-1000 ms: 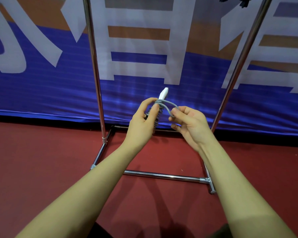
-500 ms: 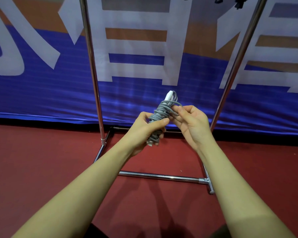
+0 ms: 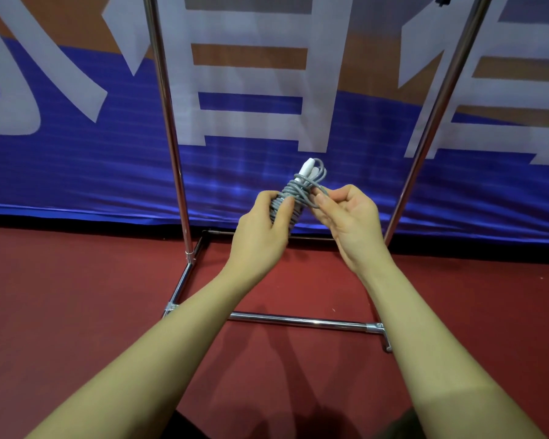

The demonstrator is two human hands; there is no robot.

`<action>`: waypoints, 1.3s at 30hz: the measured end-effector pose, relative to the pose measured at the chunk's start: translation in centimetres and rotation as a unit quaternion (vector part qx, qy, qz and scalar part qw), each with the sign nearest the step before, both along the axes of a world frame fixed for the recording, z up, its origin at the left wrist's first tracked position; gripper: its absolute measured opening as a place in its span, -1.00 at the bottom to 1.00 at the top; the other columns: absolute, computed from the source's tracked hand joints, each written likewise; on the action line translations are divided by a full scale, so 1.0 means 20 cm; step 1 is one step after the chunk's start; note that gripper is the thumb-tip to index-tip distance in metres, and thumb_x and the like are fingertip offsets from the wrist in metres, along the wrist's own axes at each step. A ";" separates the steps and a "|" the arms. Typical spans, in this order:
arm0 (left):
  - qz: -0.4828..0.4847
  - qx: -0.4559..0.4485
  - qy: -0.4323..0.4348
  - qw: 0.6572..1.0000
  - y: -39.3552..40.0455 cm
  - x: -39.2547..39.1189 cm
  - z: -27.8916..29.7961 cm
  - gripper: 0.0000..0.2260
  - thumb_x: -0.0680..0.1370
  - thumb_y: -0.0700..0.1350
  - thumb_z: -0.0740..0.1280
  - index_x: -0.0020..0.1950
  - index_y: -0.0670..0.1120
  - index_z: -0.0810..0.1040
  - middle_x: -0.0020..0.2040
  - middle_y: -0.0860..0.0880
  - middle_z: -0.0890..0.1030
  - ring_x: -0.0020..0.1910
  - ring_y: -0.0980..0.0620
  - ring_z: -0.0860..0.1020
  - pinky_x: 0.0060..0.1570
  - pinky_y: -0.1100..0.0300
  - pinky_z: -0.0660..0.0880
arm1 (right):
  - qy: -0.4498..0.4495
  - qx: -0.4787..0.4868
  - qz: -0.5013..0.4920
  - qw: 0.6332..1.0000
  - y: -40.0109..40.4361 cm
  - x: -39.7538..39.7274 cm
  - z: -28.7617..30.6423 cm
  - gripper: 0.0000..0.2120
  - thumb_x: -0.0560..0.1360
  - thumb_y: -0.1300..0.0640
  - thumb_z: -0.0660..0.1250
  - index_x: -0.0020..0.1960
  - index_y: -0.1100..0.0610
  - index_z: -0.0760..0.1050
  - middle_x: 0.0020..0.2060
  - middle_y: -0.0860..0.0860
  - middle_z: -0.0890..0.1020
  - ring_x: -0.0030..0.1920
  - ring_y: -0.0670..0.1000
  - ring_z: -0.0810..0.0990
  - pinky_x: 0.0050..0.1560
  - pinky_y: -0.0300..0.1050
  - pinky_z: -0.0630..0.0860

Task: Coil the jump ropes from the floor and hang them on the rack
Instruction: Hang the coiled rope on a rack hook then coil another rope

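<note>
A person's left hand (image 3: 260, 236) curls around a tightly wound grey jump rope (image 3: 293, 198), held in the air in front of a chrome tube rack (image 3: 171, 122). The right hand (image 3: 349, 223) pinches a loose loop of the cord near the bundle's top, where a smooth white handle (image 3: 307, 167) pokes out. Behind stand a blue banner (image 3: 76, 179) and dull red floor (image 3: 76, 312).

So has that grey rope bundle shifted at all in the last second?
Yes. The grey rope bundle sits slightly lower against the blue banner and tilts more, with more turns wound on, gripped by the left hand.
</note>
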State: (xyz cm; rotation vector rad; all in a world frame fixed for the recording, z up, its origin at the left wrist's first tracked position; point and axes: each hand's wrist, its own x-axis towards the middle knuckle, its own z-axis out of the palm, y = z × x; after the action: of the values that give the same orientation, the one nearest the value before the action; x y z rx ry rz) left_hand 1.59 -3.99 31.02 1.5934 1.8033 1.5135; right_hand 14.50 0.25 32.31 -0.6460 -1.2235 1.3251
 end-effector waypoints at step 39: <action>-0.195 -0.210 -0.265 0.921 0.04 -0.07 0.05 -0.16 0.25 0.57 0.20 0.06 -0.16 0.63 -0.44 -0.05 0.44 -0.50 0.01 0.39 -0.40 0.13 0.37 | 0.024 -0.043 0.050 0.998 -0.08 -0.02 -0.01 -0.84 0.52 0.39 0.25 -0.19 0.21 0.38 -0.28 0.06 0.68 -0.18 0.00 0.68 -0.11 -0.18 0.61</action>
State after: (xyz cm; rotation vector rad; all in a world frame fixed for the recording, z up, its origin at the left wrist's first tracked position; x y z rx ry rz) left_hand 0.11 -3.23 31.94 1.1055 1.2949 1.1277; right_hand 14.06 -1.40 32.11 -0.6173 -1.1783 1.4741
